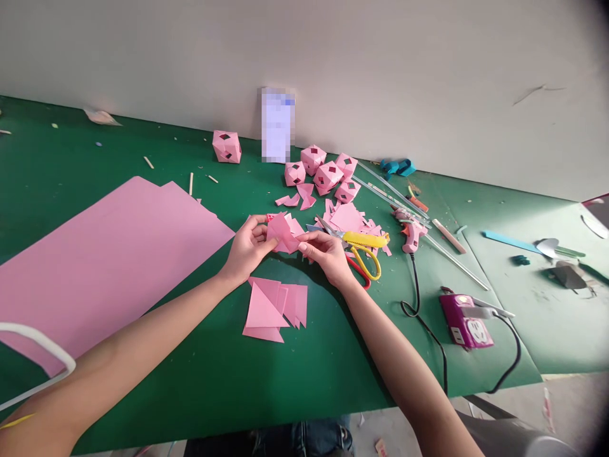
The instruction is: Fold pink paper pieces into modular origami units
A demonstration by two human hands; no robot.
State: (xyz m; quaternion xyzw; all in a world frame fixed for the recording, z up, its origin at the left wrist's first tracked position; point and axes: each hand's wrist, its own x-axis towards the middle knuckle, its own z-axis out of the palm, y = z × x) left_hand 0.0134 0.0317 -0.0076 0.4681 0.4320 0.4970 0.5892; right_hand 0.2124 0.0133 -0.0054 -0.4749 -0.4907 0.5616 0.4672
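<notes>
I see the left hand [251, 246] angled in from the near edge of the bench [200, 393], thumb and fingers closed on a folded pink paper piece [284, 232]. The right hand [329, 255] meets it opposite, thumb and forefinger pinching its right side, over the bench's middle. The green top runs back to a pale wall [166, 57].

Single head-worn view, looking forward and down, close over the green table [190, 393], pale wall [166, 63] beyond

The left grip [248, 246] and right grip [329, 255] hold folded pink paper [282, 232] over a table [200, 381].
</notes>
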